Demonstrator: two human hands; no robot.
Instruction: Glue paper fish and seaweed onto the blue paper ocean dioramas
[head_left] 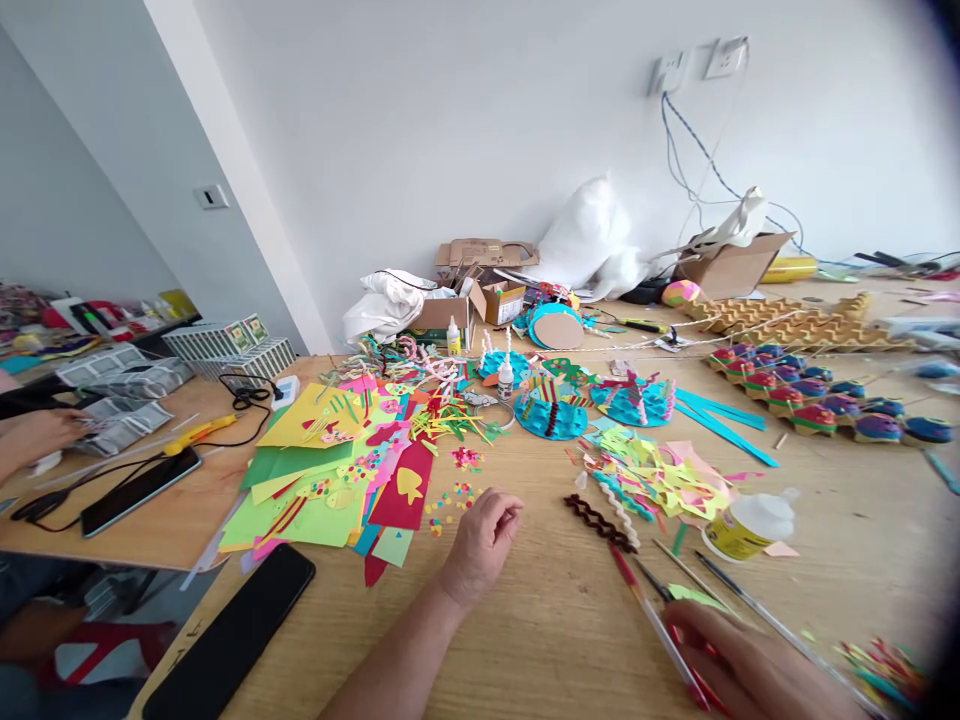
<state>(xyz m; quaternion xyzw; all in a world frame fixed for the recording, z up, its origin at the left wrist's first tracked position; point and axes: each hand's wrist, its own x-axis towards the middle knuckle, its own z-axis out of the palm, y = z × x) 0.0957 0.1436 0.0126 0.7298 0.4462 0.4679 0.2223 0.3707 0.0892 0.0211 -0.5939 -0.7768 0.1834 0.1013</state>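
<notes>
My left hand (484,535) rests above the bare front of the table, its fingers curled closed; nothing shows in them. Just beyond it lie small round paper dots (454,497) in yellow and other colours. At the lower right, my right hand (739,650) is closed around the red handles of a pair of scissors (656,580), blades pointing away from me. Beside the scissors is a red pen (649,610). A small green paper piece (694,597) lies by the fingers. Brown wavy strips (600,522) lie between the hands, farther off.
Coloured paper sheets (300,500) pile up at left, near a black phone-like slab (229,630). Blue decorated egg-tray pieces (551,418) stand at mid-table. A glue bottle (750,525) and painted egg-carton cups (817,400) are on the right. A co-worker's hand (45,435) works far left.
</notes>
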